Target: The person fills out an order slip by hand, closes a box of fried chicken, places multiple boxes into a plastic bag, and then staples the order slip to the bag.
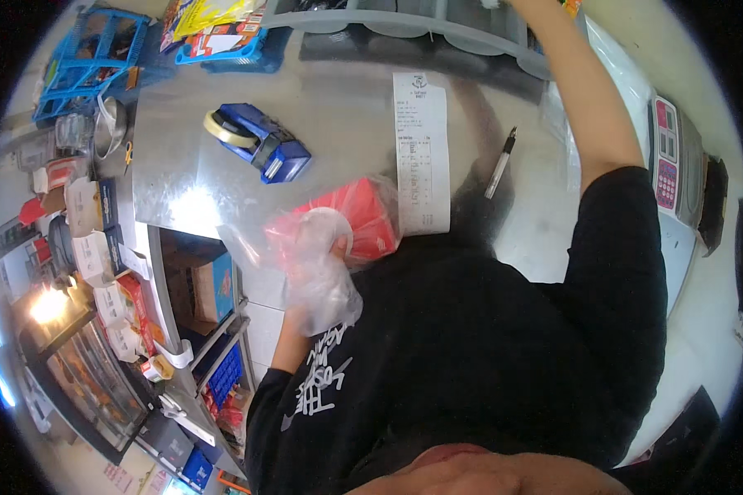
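My left hand (pixel 317 257), veiled in clear plastic, is curled against the bagged red box (pixel 373 221) at the worktop's (pixel 347 124) near edge. Beyond lie a receipt (pixel 422 157) and blue tape dispenser (pixel 276 153); my right hand is out of view, its grip untellable.

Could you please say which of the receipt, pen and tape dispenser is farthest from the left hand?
The pen, rightmost; receipt and tape dispenser lie nearer the left hand.

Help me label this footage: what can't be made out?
In the head view:
Right hand, past the forearm: cut off by the top edge.
Left hand: grip obscured by crumpled plastic.
Red box: contents hidden by its sides.
Paper slip: fine print too small.
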